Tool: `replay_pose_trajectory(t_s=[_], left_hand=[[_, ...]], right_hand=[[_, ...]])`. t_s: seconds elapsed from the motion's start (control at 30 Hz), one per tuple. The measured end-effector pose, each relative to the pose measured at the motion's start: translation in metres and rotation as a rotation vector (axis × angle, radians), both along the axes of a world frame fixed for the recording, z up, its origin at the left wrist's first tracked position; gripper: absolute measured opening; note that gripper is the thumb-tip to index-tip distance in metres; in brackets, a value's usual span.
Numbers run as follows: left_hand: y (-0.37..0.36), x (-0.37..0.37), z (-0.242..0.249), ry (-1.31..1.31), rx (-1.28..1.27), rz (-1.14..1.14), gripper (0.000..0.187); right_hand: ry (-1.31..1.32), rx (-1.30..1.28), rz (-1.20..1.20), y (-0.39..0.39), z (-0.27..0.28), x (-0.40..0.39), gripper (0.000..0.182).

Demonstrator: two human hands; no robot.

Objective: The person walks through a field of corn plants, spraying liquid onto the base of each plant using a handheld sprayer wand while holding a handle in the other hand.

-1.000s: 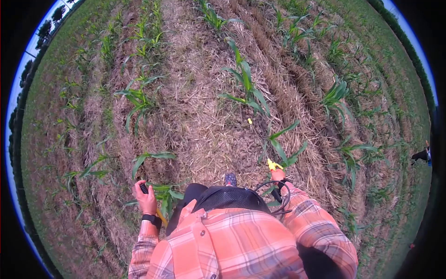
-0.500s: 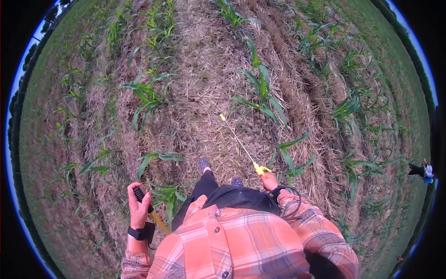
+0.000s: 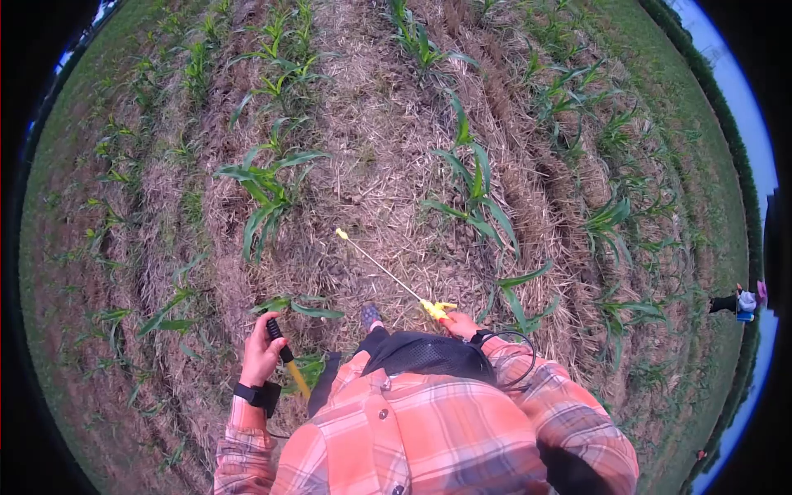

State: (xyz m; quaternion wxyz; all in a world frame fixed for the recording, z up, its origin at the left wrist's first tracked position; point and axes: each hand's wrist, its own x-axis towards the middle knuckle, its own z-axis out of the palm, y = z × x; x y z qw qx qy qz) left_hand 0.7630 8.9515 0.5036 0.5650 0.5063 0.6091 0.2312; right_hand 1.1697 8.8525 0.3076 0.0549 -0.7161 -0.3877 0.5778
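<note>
My left hand (image 3: 261,356) is wrapped round the black grip of a pump lever (image 3: 298,378), whose yellow bar runs down beside my body. In my right hand (image 3: 462,326) is a spray wand (image 3: 384,271), gripped by its yellow handle. The wand's thin metal tube points forward and left, and its yellow nozzle (image 3: 341,234) hangs over the straw-covered strip between two crop rows. A dark hose (image 3: 528,363) loops out by my right wrist. Whether the trigger is squeezed, or any spray comes out, I cannot make out.
Young corn plants (image 3: 262,194) line the left row, and more corn plants (image 3: 477,191) stand on the right. Dry straw (image 3: 371,181) covers the ground between them. One patterned shoe (image 3: 371,315) shows below me. Another person (image 3: 742,304) is at the far right edge.
The wand has swung left and its nozzle sits lower in view. My right hand has shifted left, my left hand slightly up and right with the lever. Only one shoe shows now.
</note>
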Motion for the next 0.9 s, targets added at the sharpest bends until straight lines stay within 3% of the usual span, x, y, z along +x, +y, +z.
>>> replay_pose_trajectory(t_s=[0.07,0.13,0.17,0.27,0.3,0.4,0.53,0.6,0.67,0.73,0.8,0.87,0.9], left_hand=[[0.018,-0.002,-0.057,0.073,0.061,-0.028,0.044],[0.031,0.008,-0.087,0.262,0.093,-0.069,0.042],[0.032,0.003,-0.118,0.269,0.077,-0.047,0.044],[0.041,-0.003,-0.144,0.179,0.01,-0.012,0.045],[0.046,0.002,-0.117,0.166,0.007,-0.016,0.043],[0.046,-0.014,-0.04,-0.283,-0.104,0.177,0.045],[0.03,-0.048,0.092,-0.36,-0.042,0.106,0.054],[0.023,-0.055,0.116,-0.34,0.011,0.09,0.058],[0.031,-0.044,0.113,-0.322,0.087,0.035,0.055],[0.056,-0.007,0.091,-0.116,0.085,0.27,0.059],[0.086,0.019,0.053,-0.058,0.133,0.244,0.058],[0.113,0.037,0.026,-0.098,0.108,0.242,0.059],[0.126,0.047,0.012,-0.048,0.123,0.234,0.058]], right_hand=[[-0.166,0.108,-0.029,0.007,0.01,0.01,0.031],[-0.162,-0.026,-0.283,0.022,0.033,0.017,0.031],[-0.188,-0.021,-0.35,0.027,0.036,0.024,0.031],[-0.338,0.081,-0.46,0.036,0.007,0.059,0.03],[-0.342,0.111,-0.531,0.043,0.013,0.063,0.03],[-0.438,0.138,-0.579,0.058,0.004,0.082,0.027],[-0.419,0.108,-0.664,0.08,0.013,0.075,0.029],[-0.416,0.068,-0.569,0.089,0.011,0.066,0.03],[-0.378,0.084,-0.511,0.1,0.011,0.053,0.028],[-0.285,0.172,-0.288,0.106,-0.019,0.056,0.029],[-0.398,0.249,-0.048,0.121,-0.031,0.053,0.03],[-0.304,0.243,0.034,0.141,-0.037,0.052,0.031],[-0.186,0.026,0.056,0.17,0.02,0.044,0.035]])
